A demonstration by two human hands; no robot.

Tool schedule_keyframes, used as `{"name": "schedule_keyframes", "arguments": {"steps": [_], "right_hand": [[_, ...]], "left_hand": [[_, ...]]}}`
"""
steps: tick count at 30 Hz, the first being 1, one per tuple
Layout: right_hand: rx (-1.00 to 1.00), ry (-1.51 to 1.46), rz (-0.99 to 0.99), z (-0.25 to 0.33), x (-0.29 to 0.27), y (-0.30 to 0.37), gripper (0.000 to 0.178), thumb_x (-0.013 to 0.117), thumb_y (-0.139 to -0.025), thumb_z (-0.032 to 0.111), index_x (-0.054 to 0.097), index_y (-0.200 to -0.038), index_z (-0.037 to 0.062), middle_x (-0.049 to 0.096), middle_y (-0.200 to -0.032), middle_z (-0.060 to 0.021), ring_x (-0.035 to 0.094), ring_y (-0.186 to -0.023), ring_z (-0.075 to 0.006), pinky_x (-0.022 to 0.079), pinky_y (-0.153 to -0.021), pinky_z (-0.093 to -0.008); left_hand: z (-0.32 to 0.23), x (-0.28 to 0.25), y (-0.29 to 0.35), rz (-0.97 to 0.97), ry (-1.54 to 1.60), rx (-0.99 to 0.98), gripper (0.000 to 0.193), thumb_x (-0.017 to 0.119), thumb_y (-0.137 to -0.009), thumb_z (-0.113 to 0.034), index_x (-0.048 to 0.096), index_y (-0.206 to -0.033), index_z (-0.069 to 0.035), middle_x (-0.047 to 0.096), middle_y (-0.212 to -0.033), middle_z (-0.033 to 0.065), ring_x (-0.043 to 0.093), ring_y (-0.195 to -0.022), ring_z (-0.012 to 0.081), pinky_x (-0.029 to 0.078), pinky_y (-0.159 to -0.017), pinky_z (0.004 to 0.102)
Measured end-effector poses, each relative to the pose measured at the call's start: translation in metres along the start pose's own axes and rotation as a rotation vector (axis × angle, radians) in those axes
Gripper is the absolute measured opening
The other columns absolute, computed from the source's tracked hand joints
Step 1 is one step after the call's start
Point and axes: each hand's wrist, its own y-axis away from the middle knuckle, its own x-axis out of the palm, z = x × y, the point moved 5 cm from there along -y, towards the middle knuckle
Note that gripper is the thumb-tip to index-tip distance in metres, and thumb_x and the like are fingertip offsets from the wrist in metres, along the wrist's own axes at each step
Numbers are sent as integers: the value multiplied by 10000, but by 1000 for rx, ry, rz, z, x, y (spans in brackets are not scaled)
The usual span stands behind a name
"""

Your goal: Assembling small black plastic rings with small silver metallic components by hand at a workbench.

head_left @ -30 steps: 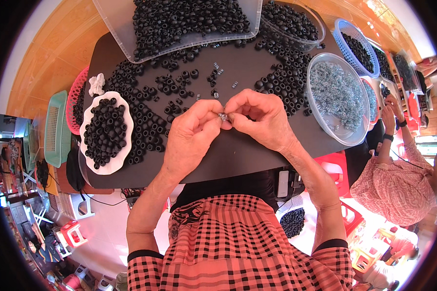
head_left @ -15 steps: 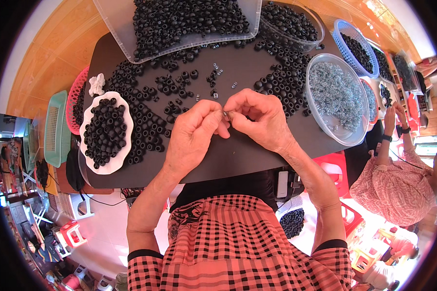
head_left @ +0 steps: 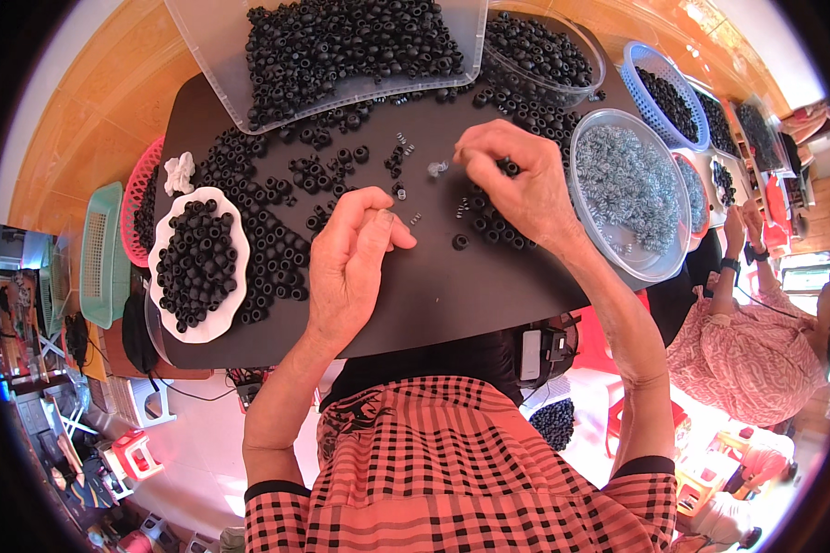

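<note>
My left hand [head_left: 349, 267] is over the middle of the dark table, thumb against its bent fingers; anything inside it is hidden. Farther out and to the right, my right hand [head_left: 521, 180] has thumb and fingertips pinched together. What they hold, if anything, I cannot make out. Just left of those fingertips lies a small silvery clump, seemingly coiled springs [head_left: 437, 169], partly blurred. Another small spring [head_left: 400, 193] lies beyond my left hand. Black hollow barrel-shaped pieces [head_left: 498, 224] lie below my right hand, and one single black piece [head_left: 460, 241] lies between the hands.
A clear bin [head_left: 240, 115] of black pieces stands at the back, beside a round clear tub [head_left: 592, 90]. Right is a clear bowl [head_left: 576, 207] of springs; left, a white scalloped dish [head_left: 233, 304] of black pieces. A co-worker [head_left: 747, 350] sits at the right.
My hands, fingertips together before, have come apart. The right has moved away and to the right; the left has drawn slightly nearer me. Springs and black pieces between them have come into view.
</note>
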Motion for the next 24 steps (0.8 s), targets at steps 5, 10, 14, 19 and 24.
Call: {"name": "schedule_keyframes", "arguments": {"steps": [5, 10, 14, 19, 24], "right_hand": [[242, -31, -20, 1, -9, -6, 131, 626, -858, 71, 688, -929, -19, 680, -768, -43, 599, -722, -79, 504, -691, -260], [209, 28, 9, -19, -9, -15, 152, 620, -852, 62, 684, -964, -17, 692, -774, -56, 611, -700, -92, 519, -705, -265], [183, 189, 9, -35, -17, -26, 187, 589, -829, 25, 678, -989, -15, 673, -779, -119, 643, -687, -194, 531, -712, -315], [-84, 452, -19, -29, -14, -36, 195, 538, -816, -18, 672, -958, -11, 661, -869, -173, 650, -802, -357, 527, -751, -409], [-108, 458, -48, -31, -29, -53, 208, 517, -822, -22, 674, -958, -15, 663, -870, -187, 652, -810, -366, 532, -761, -412]], "left_hand": [[2, -2, 1, -3, 26, 5, 212, 451, -1013, -140, 547, -1118, 17, 655, -795, 61, 592, -819, 113, 466, -747, 260], [3, -3, 1, 2, 19, -5, 218, 441, -1012, -135, 548, -1121, 21, 662, -797, 69, 604, -831, 128, 474, -751, 265], [4, -1, 2, 28, 27, -35, 209, 449, -1010, -134, 546, -1119, 16, 662, -802, 64, 602, -831, 122, 477, -754, 266], [5, 0, 4, 40, 28, -42, 194, 461, -1007, -128, 546, -1117, 8, 659, -804, 60, 599, -832, 116, 478, -760, 265], [3, 0, 6, 71, 28, -72, 187, 464, -1004, -116, 542, -1123, 5, 653, -809, 57, 595, -835, 111, 480, -768, 266]]}}
